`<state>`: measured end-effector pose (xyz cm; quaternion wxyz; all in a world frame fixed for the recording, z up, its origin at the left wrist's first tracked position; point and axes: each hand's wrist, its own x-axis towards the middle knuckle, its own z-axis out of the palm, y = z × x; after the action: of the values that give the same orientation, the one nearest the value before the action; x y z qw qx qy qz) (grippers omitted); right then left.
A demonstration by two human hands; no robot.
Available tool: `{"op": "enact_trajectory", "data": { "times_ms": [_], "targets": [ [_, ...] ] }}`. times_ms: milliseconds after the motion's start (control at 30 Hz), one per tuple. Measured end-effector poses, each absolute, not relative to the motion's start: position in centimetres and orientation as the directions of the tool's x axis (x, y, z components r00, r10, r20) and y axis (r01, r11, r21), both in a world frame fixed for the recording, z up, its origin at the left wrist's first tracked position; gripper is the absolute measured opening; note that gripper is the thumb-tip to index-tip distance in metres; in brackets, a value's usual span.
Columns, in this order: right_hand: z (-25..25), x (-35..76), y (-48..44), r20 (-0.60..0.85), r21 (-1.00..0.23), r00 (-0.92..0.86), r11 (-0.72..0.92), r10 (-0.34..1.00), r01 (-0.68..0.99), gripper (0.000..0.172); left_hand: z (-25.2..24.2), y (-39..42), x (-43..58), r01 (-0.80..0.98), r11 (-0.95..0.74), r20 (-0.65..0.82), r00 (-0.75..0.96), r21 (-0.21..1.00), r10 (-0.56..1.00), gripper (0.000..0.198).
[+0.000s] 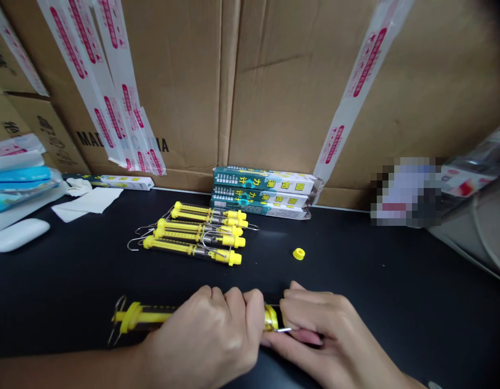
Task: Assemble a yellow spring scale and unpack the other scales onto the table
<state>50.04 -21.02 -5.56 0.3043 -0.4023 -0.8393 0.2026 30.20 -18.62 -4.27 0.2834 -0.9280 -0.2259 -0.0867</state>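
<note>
A clear tube with yellow ends, a spring scale (132, 317), lies level near the front of the black table, a wire hook at its left end. My left hand (217, 329) is wrapped round its middle and right part. At its right end, my right hand (326, 329) pinches the metal wire hook beside the yellow end piece. Its fingertips are partly hidden. Beyond the hands lie several similar spring scales (193, 248) in a slanted row, hooks at their left ends. A small yellow cap (299, 254) sits alone to their right.
Stacked green and white boxes (262, 194) stand against a large cardboard box (185, 86) at the back. At left are white paper (88, 204), a blue packet (21, 186) and a white case (20, 235). A plastic bottle (472, 167) is at right.
</note>
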Motion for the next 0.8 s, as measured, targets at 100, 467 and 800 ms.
{"op": "enact_trajectory", "data": {
  "times_ms": [100, 467, 800],
  "targets": [
    [-5.76, 50.12, -21.02, 0.338, -0.592, -0.487, 0.584, 0.805, 0.555, 0.051, -4.37, -18.54, 30.16, 0.470, -0.739, 0.293, 0.882, -0.483, 0.370, 0.017],
    [-5.85, 49.98, -20.79, 0.352, -0.590, -0.454, 0.570, 0.819, 0.572, 0.050, -4.49, -18.38, 30.09, 0.512, -0.725, 0.314, 0.858, -0.460, 0.407, 0.022],
    [-5.90, 50.23, -20.49, 0.407, -0.569, -0.329, 0.519, 0.852, 0.638, 0.051, -4.44, -18.08, 29.71, 0.510, -0.747, 0.172, 0.857, -0.426, 0.487, 0.021]
  ]
}}
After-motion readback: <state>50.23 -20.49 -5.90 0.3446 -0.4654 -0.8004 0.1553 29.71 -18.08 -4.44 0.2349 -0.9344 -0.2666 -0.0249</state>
